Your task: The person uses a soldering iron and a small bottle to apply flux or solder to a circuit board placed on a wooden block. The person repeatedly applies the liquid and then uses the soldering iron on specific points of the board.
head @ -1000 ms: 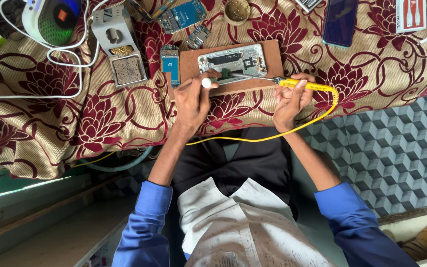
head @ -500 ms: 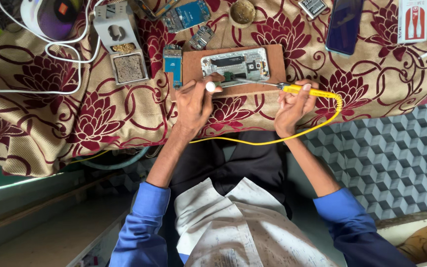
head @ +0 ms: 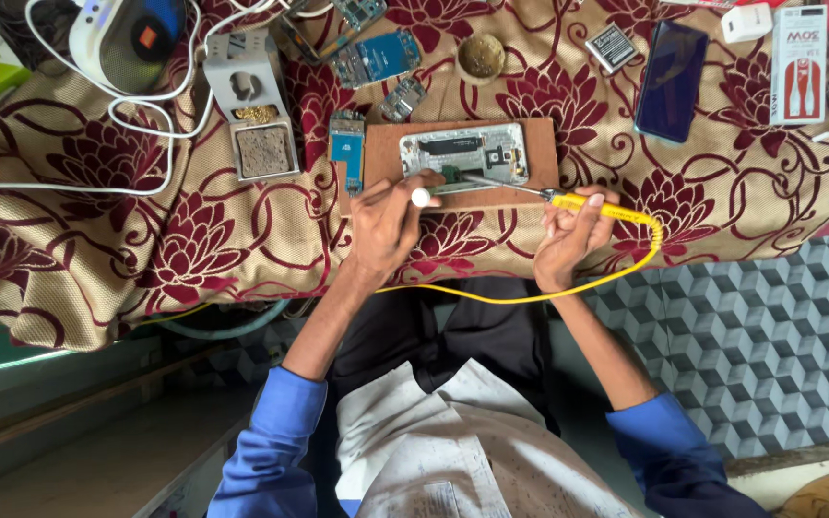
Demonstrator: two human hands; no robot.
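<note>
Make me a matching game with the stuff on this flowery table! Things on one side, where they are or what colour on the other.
Things:
1. soldering iron
2. opened phone
3. dark phone
4. left hand

Matches:
A. on the brown board
B. yellow handle and cord, in the right hand
C. fingers pinch a thin tool
D. flat on the cloth, upper right

Pairs: 1-B, 2-A, 3-D, 4-C

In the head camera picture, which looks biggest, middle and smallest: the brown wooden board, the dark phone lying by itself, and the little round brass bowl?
1. Brown wooden board, clearly the largest.
2. Dark phone, a good deal smaller than the board.
3. Round brass bowl, the smallest.
All three lie on the same flowered cloth, so nearness to the camera hardly skews this.
</note>
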